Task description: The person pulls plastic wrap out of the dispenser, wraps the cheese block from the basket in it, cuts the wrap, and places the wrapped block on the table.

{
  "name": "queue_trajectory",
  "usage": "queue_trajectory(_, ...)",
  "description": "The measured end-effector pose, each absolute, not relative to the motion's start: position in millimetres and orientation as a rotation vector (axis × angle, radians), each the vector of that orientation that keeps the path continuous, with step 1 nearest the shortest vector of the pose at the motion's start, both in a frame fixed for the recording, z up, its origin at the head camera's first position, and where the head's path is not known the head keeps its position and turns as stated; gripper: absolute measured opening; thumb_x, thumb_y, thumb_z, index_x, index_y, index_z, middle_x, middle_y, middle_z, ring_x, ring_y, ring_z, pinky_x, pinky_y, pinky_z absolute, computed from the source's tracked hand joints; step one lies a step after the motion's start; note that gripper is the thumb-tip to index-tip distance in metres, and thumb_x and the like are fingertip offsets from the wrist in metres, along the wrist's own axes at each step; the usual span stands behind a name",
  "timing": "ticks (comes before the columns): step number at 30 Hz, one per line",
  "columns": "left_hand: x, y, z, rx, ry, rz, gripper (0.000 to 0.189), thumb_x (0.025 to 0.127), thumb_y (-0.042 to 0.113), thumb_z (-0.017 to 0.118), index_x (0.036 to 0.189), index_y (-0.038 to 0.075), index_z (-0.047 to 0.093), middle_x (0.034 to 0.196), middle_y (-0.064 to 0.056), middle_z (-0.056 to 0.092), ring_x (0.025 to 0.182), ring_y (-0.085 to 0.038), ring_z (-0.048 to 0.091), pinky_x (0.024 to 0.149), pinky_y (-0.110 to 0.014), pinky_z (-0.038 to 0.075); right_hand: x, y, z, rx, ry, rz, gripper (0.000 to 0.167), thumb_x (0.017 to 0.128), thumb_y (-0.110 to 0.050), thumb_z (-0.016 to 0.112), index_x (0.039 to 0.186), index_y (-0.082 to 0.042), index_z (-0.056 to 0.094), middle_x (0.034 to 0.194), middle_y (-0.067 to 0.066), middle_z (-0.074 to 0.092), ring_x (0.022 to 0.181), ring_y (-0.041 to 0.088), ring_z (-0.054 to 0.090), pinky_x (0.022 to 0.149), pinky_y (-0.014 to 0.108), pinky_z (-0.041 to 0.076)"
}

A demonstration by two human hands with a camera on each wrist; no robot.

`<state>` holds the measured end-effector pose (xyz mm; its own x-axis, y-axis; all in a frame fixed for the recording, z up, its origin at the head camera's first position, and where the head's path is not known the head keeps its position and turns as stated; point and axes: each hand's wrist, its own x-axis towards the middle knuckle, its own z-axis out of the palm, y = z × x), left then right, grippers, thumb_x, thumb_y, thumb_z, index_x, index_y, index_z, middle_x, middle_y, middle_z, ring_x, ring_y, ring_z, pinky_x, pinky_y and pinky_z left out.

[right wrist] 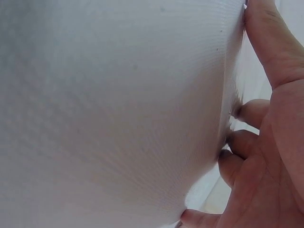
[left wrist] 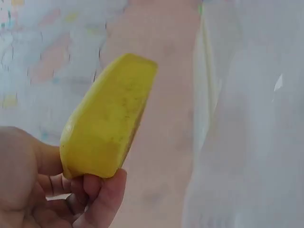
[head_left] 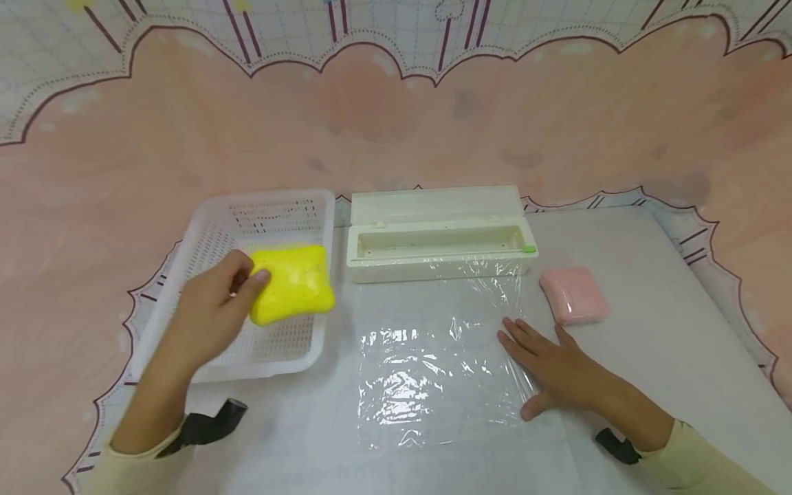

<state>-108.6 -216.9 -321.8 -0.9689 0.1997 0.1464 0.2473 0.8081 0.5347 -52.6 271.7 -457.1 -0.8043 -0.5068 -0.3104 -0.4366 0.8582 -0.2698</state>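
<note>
My left hand (head_left: 216,302) pinches a yellow pillow-shaped block (head_left: 293,285) by its near left edge, thumb on one face. The block is held up over the right side of a white plastic basket (head_left: 322,344). In the left wrist view the block (left wrist: 107,118) stands up from the fingertips. A sheet of clear cling film (head_left: 427,378) lies on the table, running out from the front of a cream cling film dispenser (head_left: 442,271) whose lid is raised. My right hand (head_left: 557,368) lies with spread fingers at the film's right edge, fingertips pressing down there.
A pink pillow-shaped block (head_left: 574,295) with a shiny surface sits just beyond my right hand. A green slider (head_left: 528,249) is at the right end of the dispenser. The white table covering (head_left: 668,330) has a scalloped border; a peach patterned cloth (head_left: 383,137) hangs behind.
</note>
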Motion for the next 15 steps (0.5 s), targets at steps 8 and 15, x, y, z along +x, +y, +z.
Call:
queue_trajectory(8,-69,-122,-381,-0.425,-2.87,-1.211,0.016,0.102,0.015,0.06,0.092,0.01,0.05,0.076,-0.002,0.053,0.068,-0.014,0.05,0.059,-0.025,0.045,-53,272,-457,-0.711,2.659,-0.261,0.13,0.06,-0.079,0.074,0.162,-0.014,0.027,0.171,0.012,0.019,0.155,0.041,0.021,0.111,0.081,0.016)
queue_trajectory(15,-64,-64,-430,-0.511,-2.951,-1.31,0.024,0.101,0.016,0.061,0.085,0.012,0.044,0.067,0.003,0.041,0.06,-0.011,0.042,0.055,-0.022,0.036,-52,270,-458,-0.663,2.633,-0.261,0.129,0.061,-0.075,0.078,0.163,-0.016,0.025,0.171,0.01,0.017,0.156,0.038,0.019,0.113,0.08,0.012)
